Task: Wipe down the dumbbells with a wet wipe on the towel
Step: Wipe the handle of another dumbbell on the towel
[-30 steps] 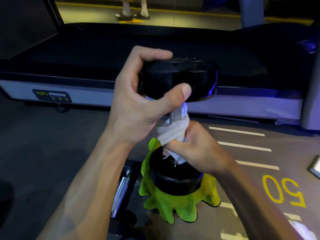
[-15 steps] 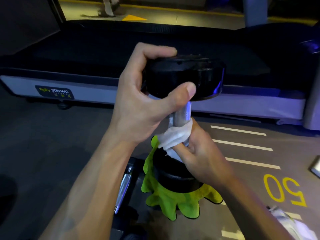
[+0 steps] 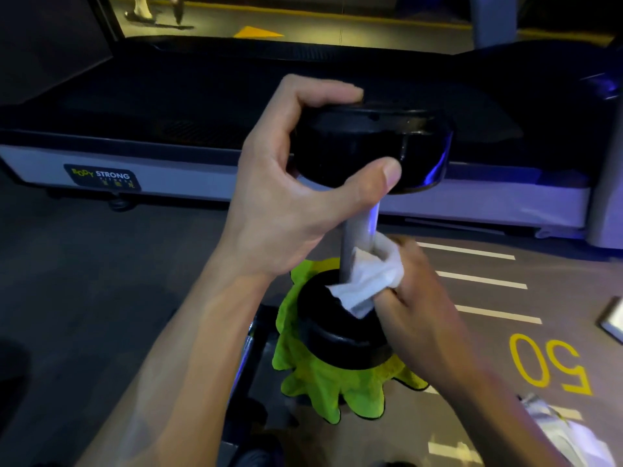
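Now down at the very bottom of the handle (image 3: 359,230), wet wipe (image 3: 369,281) bunched against the shaft right where it meets the lower head (image 3: 340,335), after sitting a bit higher up the bar half a second back. Right hand (image 3: 414,298) grip pinched tight around the wipe, fingers curled, pressing it onto the metal. Left hand (image 3: 290,197) grip clamped on the top head (image 3: 371,146), thumb across the front edge and fingers over the rim, keeping the dumbbell stood upright. Bottom head planted on the green towel (image 3: 323,389) on the floor, same spot as before, so no drifting. Looks like the handle pass is basically wrapping up, with more bare shaft showing above the wipe than earlier. Probably the lower head's top face next, though that's just a guess. Second dumbbell (image 3: 246,358) lying just left of the towel, apparently untouched so far.
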Motion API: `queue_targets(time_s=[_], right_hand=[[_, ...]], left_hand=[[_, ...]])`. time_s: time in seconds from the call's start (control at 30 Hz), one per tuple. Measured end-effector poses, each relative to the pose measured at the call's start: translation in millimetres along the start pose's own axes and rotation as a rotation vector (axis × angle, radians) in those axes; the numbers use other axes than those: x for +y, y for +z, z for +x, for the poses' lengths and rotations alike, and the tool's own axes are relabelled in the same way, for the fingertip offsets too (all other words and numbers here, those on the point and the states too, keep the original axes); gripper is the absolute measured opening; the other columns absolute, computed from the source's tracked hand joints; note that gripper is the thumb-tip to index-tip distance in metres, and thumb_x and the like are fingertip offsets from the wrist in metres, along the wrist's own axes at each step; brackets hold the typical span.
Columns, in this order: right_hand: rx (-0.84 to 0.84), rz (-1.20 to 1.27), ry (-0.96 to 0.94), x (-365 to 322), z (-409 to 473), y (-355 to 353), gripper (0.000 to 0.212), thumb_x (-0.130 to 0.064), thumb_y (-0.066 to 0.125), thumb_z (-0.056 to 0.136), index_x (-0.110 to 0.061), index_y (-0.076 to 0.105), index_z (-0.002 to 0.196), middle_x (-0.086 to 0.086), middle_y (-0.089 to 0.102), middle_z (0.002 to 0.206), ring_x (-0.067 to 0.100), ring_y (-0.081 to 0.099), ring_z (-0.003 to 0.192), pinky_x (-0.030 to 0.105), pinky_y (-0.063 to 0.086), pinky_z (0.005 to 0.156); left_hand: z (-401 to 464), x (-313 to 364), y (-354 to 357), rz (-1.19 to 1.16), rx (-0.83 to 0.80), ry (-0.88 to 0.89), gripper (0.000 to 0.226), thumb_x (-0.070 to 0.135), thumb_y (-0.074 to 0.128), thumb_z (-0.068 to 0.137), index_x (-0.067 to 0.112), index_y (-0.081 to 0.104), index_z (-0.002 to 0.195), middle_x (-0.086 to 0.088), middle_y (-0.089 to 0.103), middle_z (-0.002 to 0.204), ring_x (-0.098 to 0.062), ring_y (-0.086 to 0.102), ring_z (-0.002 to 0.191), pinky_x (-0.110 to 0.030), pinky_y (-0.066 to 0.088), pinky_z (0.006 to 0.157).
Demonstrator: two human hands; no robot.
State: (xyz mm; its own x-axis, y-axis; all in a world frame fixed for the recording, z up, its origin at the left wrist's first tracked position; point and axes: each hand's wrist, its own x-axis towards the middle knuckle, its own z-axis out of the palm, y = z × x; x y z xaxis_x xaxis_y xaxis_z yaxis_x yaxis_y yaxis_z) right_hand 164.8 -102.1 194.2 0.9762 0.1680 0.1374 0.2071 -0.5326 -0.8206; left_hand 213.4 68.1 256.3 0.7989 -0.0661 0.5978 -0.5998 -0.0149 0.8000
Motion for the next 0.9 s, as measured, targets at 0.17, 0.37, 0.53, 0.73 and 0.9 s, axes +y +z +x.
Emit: queue_targets(time_s=[0.17, 0.37, 0.53, 0.73, 0.9], right_hand=[[-0.076, 0.056, 0.109, -3.6, -15.3, -23.6, 0.042, -0.018, 0.069, 0.081, -0.036, 0.069, 0.118, -0.007, 0.076, 0.089, 0.003, 0.067, 0.075, 0.027, 0.054, 0.069], [-0.073, 0.001, 0.100, -13.1, -16.9, -0.6, 0.012, -0.021, 0.062, 0.088, -0.030, 0.061, 0.096, -0.014, 0.069, 0.079, -0.003, 0.062, 0.070, 0.012, 0.044, 0.058], [-0.243, 0.153, 0.072, 9.7, 15.5, 0.0, 0.026, -0.020, 0.077, 0.084, -0.022, 0.069, 0.109, -0.010, 0.077, 0.098, 0.006, 0.072, 0.092, 0.029, 0.057, 0.082], [-0.589, 0.374, -0.027, 30.9, 38.4, -21.6, 0.049, 0.001, 0.075, 0.087, -0.006, 0.059, 0.133, 0.011, 0.070, 0.131, 0.026, 0.066, 0.124, 0.041, 0.050, 0.109], [-0.282, 0.343, -0.061, 26.5, 26.0, 3.3, 0.030, 0.005, 0.073, 0.088, -0.004, 0.064, 0.115, 0.010, 0.076, 0.110, 0.019, 0.072, 0.105, 0.039, 0.056, 0.096]], left_hand=[[3.0, -2.2, 3.0, 0.010, 0.013, -0.018, 0.051, 0.023, 0.081, 0.083, 0.007, 0.056, 0.123, 0.000, 0.065, 0.109, -0.009, 0.065, 0.099, -0.027, 0.053, 0.089], [4.4, -3.8, 4.4, 0.016, 0.022, -0.022, 0.051, 0.024, 0.081, 0.083, 0.006, 0.056, 0.124, -0.002, 0.065, 0.111, -0.010, 0.065, 0.100, -0.028, 0.054, 0.089], [5.0, -3.6, 5.2, 0.008, 0.002, -0.023, 0.051, 0.022, 0.080, 0.083, 0.006, 0.055, 0.124, -0.001, 0.065, 0.112, -0.008, 0.065, 0.100, -0.026, 0.052, 0.089], [6.6, -5.0, 5.4, 0.027, -0.024, -0.016, 0.052, 0.025, 0.082, 0.083, 0.009, 0.056, 0.125, -0.006, 0.065, 0.115, -0.014, 0.065, 0.103, -0.031, 0.053, 0.091], [8.3, -6.3, 8.8, 0.012, -0.006, -0.022, 0.051, 0.025, 0.082, 0.082, 0.009, 0.057, 0.123, -0.004, 0.066, 0.113, -0.011, 0.065, 0.101, -0.029, 0.052, 0.089]])
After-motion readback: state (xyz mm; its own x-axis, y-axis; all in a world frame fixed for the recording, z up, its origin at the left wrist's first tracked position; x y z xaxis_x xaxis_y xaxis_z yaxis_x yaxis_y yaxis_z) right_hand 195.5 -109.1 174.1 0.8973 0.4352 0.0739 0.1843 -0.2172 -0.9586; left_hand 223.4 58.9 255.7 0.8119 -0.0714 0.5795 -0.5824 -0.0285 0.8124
